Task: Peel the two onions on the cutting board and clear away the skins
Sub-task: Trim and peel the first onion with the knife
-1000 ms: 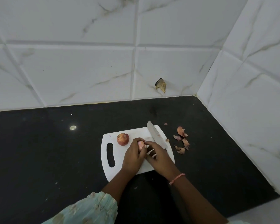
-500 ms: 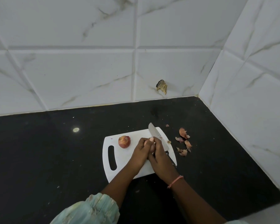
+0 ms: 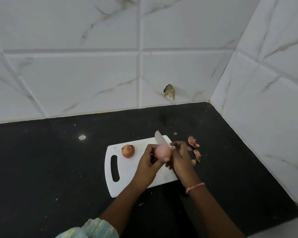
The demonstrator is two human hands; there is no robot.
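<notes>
Peeled onion [image 3: 163, 151] clamped between fingers of left hand [image 3: 147, 163] and right hand [image 3: 181, 156]. 1 unpeeled onion [image 3: 128, 151] on cutting board [image 3: 127, 179]. Skins [image 3: 193, 148] beside.

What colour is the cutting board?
The cutting board is plain white, seen clearly in the head view.

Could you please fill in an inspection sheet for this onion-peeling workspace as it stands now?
Surface: black counter, speckled with crumbs; white cutting board on it.
Job's things: peeled onion held above the board; unpeeled onion resting on the board; knife lying on the board, handle hidden.
Clutter: onion skins on the counter right of the board.
Hands: left hand and right hand both grip the peeled onion.
Cables: nothing seen.
Surroundings: white marbled wall tiles; chipped spot on the back wall.
</notes>
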